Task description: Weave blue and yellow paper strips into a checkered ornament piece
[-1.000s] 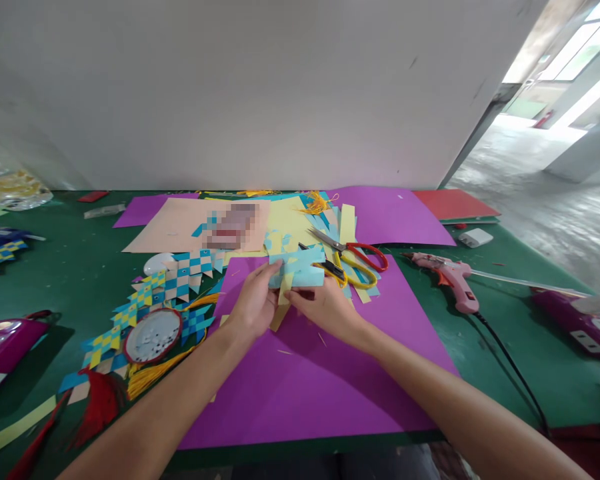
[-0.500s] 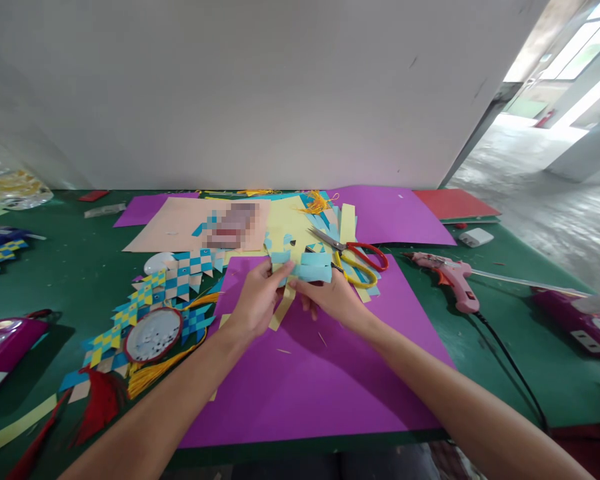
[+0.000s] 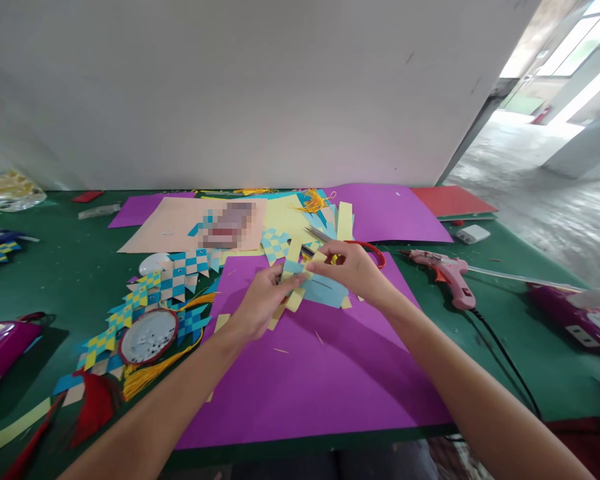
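Note:
Above a purple sheet (image 3: pixel 320 380), my left hand (image 3: pixel 266 293) pinches the crossing of light blue and pale yellow paper strips. The light blue strips (image 3: pixel 326 291) stick out to the right of its fingers. My right hand (image 3: pixel 347 267) has thumb and finger closed on the upper end of a pale yellow strip (image 3: pixel 296 300) that slants across the blue. Scissors (image 3: pixel 375 253) with red and yellow handles lie just behind my right hand, partly hidden by it. A blue and yellow woven piece (image 3: pixel 275 244) lies beyond my left hand.
A pink glue gun (image 3: pixel 447 270) with a black cord lies at the right. To the left are checkered woven paper fish (image 3: pixel 145 287), a dish of small black-and-white bits (image 3: pixel 149 337), and red (image 3: pixel 94 407) and yellow tassels (image 3: pixel 155 373). A grey wall (image 3: pixel 260 93) stands behind.
My right hand has moved up and off the light blue strips to a yellow strip. The blue strips now spread down to the right, and the woven piece behind is more visible.

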Demonstrator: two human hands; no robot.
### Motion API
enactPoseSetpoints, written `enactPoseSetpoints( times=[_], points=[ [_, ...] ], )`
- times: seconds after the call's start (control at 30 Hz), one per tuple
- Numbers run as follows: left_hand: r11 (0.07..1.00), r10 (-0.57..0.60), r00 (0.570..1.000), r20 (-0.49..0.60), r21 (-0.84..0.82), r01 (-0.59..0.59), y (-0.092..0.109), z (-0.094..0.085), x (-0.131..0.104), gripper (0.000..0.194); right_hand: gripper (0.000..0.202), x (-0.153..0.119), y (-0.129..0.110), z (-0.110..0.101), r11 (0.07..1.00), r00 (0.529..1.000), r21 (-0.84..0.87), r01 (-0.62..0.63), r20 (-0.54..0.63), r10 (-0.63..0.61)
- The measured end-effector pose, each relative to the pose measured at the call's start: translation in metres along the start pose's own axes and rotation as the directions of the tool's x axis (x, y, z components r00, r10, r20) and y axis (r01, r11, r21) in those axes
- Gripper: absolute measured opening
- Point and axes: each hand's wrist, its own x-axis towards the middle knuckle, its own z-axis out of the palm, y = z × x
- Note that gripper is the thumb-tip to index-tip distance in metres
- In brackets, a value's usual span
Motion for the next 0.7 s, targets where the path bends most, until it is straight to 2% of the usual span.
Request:
enactPoseSetpoints(
  times=[0.13,0.27,0.4,0.5,0.6,0.7],
  points=[
    [0.999,-0.034,0.999,0.018,0.014,0.033,0.0024,0.0023,-0.0033,0.023,0.026,-0.0032,-0.0019,0.0041,1.0,0.999,-0.005,0.031,0.024,-0.03],
    [0.999,-0.03,0.998,0.048,0.032,0.028,0.0046,0.0039,-0.0048,0.019,0.039,-0.0033,-0.0032,0.0034,0.999,0.999,-0.016,0.041,0.014,-0.041],
    [0.998,-0.027,0.999,0.047,0.054,0.024,0.0055,0.0051,-0.006,0.019,0.044,-0.0028,-0.0026,0.005,0.997,0.997,0.005,0.072,-0.031,-0.071],
    [0.998,-0.017,0.998,0.061,0.068,0.013,0.0049,0.0047,-0.006,0.021,0.044,-0.003,-0.0033,0.005,0.999,0.998,0.004,0.037,-0.058,-0.037],
    [0.997,-0.009,0.998,0.066,0.072,0.004,0.002,0.0024,-0.0042,0.021,0.044,-0.0036,-0.0049,0.0025,1.0,1.0,-0.02,-0.002,-0.004,0.002],
    [0.998,0.007,1.0,0.01,0.056,-0.008,-0.0011,-0.0005,-0.002,0.023,0.046,-0.0041,-0.0058,0.0006,1.0,0.999,-0.023,-0.019,0.04,0.019]
  ],
)
